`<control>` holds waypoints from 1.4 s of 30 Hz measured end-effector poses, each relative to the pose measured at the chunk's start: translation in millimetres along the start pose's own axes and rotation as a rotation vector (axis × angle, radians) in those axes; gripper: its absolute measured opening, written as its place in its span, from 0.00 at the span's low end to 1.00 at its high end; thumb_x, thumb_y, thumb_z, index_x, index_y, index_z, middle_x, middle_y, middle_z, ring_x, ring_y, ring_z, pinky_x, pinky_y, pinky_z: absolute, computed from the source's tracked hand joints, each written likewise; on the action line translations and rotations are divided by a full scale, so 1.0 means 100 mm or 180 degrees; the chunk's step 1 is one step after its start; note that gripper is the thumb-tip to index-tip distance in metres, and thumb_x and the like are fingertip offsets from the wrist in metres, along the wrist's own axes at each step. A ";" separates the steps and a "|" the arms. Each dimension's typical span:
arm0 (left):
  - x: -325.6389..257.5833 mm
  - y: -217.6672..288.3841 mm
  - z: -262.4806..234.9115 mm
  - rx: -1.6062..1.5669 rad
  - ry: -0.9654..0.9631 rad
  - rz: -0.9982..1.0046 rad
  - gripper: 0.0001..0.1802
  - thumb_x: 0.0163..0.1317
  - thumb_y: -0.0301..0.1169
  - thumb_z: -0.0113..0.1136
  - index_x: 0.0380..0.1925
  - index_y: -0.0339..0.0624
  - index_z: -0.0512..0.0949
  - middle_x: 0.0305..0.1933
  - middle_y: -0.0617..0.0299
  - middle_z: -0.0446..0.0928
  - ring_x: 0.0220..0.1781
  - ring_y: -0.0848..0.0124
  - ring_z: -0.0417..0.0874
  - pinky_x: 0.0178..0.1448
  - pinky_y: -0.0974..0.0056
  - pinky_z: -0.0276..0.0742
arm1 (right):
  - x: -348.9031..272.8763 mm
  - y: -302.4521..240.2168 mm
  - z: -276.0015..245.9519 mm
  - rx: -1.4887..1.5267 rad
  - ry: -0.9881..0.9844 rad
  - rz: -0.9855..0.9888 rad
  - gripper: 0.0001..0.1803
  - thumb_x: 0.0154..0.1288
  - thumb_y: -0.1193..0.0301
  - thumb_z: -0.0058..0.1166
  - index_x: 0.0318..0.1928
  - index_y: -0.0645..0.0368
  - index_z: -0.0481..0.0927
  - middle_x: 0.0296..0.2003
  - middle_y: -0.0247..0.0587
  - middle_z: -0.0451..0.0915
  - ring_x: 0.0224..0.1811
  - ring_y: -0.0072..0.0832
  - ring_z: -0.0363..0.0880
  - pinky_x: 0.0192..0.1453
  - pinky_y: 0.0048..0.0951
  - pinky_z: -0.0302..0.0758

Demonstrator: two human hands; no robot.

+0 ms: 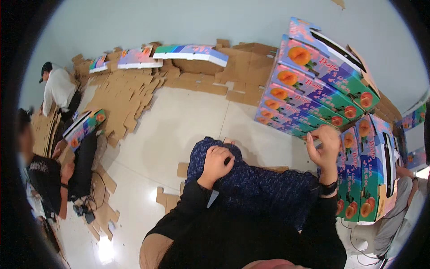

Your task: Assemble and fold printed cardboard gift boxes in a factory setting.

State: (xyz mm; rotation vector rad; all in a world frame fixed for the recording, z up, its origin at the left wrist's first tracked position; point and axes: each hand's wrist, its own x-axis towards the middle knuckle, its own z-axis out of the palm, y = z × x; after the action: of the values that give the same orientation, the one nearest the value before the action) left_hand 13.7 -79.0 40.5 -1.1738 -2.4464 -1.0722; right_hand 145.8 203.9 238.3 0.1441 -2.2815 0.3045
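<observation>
On patterned cloth [268, 188], left hand [217, 162] resting unclenched, right hand [325, 144] bent beside boxes [313, 80], grip unclear

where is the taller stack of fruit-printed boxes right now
In the head view, the taller stack of boxes stands at the upper right, just beyond the person's right hand, with the shorter group of boxes below it in the picture.

Pale blue-grey wall [179, 20]; glossy cream tiled floor [179, 119] with white glare [106, 250]

Boxes [313, 87] smooth cardboard; flat sheets [117, 96] matt cardboard; floor [197, 114] glossy.
</observation>
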 end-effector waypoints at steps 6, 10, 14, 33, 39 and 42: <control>-0.08 -0.01 0.02 0.0007 -0.0007 0.0039 0.04 0.53 0.32 0.65 0.25 0.46 0.80 0.36 0.63 0.81 0.47 0.63 0.80 0.63 0.53 0.64 | -1.81 0.99 0.88 0.1858 -0.0128 0.3115 0.13 0.70 0.67 0.54 0.30 0.62 0.77 0.20 0.28 0.74 0.22 0.15 0.70 0.30 0.23 0.69; -0.08 0.05 0.00 0.0038 -0.0064 0.0079 0.03 0.54 0.32 0.64 0.26 0.47 0.81 0.38 0.63 0.82 0.50 0.63 0.81 0.64 0.51 0.64 | -2.03 1.30 0.91 0.2978 0.1516 0.4062 0.12 0.70 0.65 0.53 0.33 0.60 0.75 0.20 0.28 0.66 0.24 0.18 0.68 0.33 0.27 0.72; -0.11 0.03 -0.04 0.0074 -0.0128 0.0002 0.03 0.53 0.32 0.64 0.26 0.46 0.82 0.37 0.62 0.82 0.49 0.62 0.81 0.63 0.51 0.64 | -2.04 1.33 1.03 0.3100 0.1631 0.4322 0.11 0.70 0.64 0.52 0.35 0.59 0.76 0.21 0.27 0.64 0.24 0.21 0.66 0.34 0.29 0.73; -0.07 0.03 0.05 0.0214 -0.0058 0.0150 0.04 0.53 0.31 0.65 0.25 0.45 0.81 0.36 0.64 0.82 0.47 0.63 0.81 0.63 0.53 0.64 | -2.00 1.20 0.98 0.3014 0.1681 0.4401 0.13 0.69 0.64 0.52 0.34 0.63 0.76 0.20 0.29 0.66 0.22 0.21 0.68 0.31 0.27 0.70; -0.06 0.05 0.04 0.0252 -0.0045 0.0143 0.04 0.53 0.31 0.65 0.24 0.45 0.81 0.36 0.65 0.82 0.46 0.63 0.81 0.62 0.53 0.65 | -1.93 1.13 0.97 0.2609 0.1544 0.4220 0.13 0.70 0.67 0.51 0.32 0.64 0.77 0.20 0.29 0.67 0.22 0.21 0.69 0.30 0.25 0.69; -0.05 0.05 0.04 0.0261 -0.0058 0.0159 0.04 0.52 0.31 0.65 0.24 0.45 0.81 0.36 0.65 0.82 0.46 0.63 0.81 0.62 0.53 0.65 | -1.88 1.07 0.97 0.2545 0.1610 0.4151 0.12 0.69 0.68 0.51 0.31 0.64 0.77 0.19 0.29 0.67 0.23 0.20 0.69 0.30 0.24 0.68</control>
State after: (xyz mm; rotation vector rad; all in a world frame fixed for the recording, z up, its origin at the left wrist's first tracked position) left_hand 21.0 -77.1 38.2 -1.2174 -2.4362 -0.9420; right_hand 179.3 282.4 17.7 -0.9395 -1.3307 1.6659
